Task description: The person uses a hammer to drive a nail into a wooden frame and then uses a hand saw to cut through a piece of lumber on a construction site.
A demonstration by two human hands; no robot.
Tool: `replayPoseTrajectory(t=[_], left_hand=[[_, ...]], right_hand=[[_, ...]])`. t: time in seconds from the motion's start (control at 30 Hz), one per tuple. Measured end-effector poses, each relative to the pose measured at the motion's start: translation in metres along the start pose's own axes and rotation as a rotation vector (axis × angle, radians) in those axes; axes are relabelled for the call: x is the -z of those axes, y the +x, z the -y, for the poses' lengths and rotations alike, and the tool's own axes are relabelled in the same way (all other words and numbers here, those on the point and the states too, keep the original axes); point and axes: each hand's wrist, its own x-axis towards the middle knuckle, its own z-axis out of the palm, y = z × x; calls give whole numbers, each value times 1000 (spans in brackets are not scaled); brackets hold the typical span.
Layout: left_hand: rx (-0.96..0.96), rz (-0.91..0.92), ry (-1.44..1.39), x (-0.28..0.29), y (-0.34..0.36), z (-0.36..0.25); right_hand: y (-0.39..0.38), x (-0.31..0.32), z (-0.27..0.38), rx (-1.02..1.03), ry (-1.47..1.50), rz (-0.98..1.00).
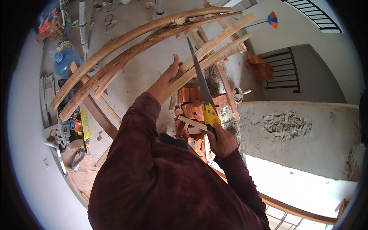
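My right hand (223, 141) is closed round the dark grip of a handsaw (209, 114) with a yellow handle. Its long blade points away and crosses over two pale wooden boards (214, 44). Against the near part of these boards is my left hand (167, 76), thumb raised; its other fingers are mostly hidden by the wood, and it seems to grip a board. To the left, two long wooden poles (134, 49) run across wooden supports.
Stacked red bricks (190, 100) and wood offcuts lie below the boards. A small bucket (238, 94) stands beside a low wall with rough wet mortar (287, 124). At left are a blue water bottle (66, 61) and a tool pile. A black railing (281, 71) is at right.
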Motion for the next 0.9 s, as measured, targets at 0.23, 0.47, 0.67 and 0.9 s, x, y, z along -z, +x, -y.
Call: replayPoseTrajectory(t=[0.23,0.47,0.67,0.9], left_hand=[[9,34,78,-9,-2,-6],[-87,96,208,-29,5,13],[-117,-43,252,33,26,6],[-86,-248,312,18,0,-24]], right_hand=[[-3,-50,25,11,-18,-45],[-23,-109,45,-145,50,-64],[-81,-116,84,-64,402,-362],[-102,-116,100,-458,1794,-745]])
